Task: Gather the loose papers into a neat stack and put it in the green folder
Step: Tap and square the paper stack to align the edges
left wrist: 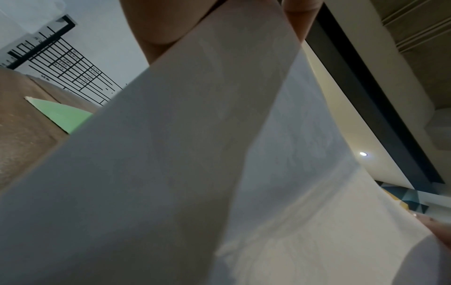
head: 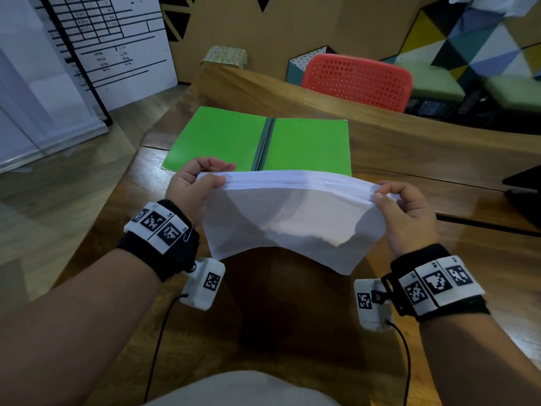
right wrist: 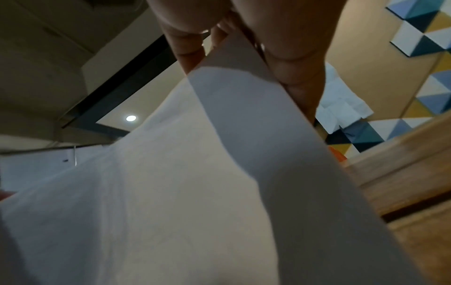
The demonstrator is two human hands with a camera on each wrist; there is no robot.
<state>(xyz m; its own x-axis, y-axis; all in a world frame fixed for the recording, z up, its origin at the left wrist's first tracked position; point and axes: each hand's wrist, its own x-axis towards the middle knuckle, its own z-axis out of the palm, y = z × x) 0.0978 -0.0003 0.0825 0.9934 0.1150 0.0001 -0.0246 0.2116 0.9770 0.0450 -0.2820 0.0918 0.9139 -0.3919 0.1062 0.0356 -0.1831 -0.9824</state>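
Note:
A stack of white papers hangs in the air above the wooden table, sagging toward me. My left hand pinches its upper left corner between thumb and fingers. My right hand pinches the upper right corner the same way. The green folder lies open and flat on the table just beyond the papers, its grey spine in the middle. In the left wrist view the paper stack fills most of the picture, with a corner of the green folder behind. The right wrist view shows the papers under my fingers.
A red perforated chair stands behind the table's far edge. A white board with a printed grid leans at the left. A dark object lies at the table's right edge. The wall behind has coloured triangle patterns.

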